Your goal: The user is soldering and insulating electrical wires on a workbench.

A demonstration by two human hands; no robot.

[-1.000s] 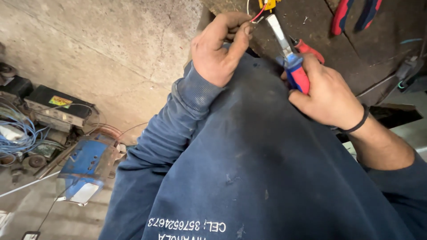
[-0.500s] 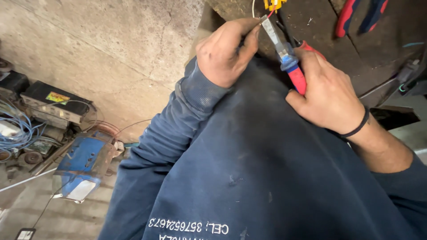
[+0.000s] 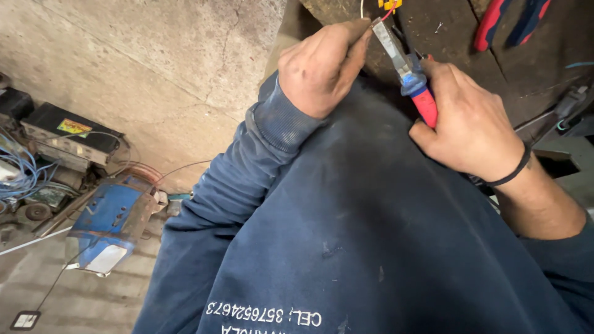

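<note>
Right hand (image 3: pixel 470 133) closed around the red and blue handles of a pair of pliers (image 3: pixel 405 68), thumb on top, black band on the wrist. Metal nose of the pliers angled up and to the left, tip meeting a thin red wire (image 3: pixel 388 12) near the top edge. Left hand (image 3: pixel 322 68) curled narrow just beside that tip, fingertips pinched at the wire where the nose ends; exact grip hidden behind the fingers. Small yellow connector (image 3: pixel 390 4) right above, cut off by the frame. Both hands over a dark, scratched work surface (image 3: pixel 445 37), dark blue sleeves below. Farther right, another red and blue tool (image 3: pixel 510 21) lying on it. Far left, down on the floor, a blue metal box (image 3: pixel 108 226), a black battery (image 3: pixel 68 133), loose blue cables (image 3: pixel 25 176).
</note>
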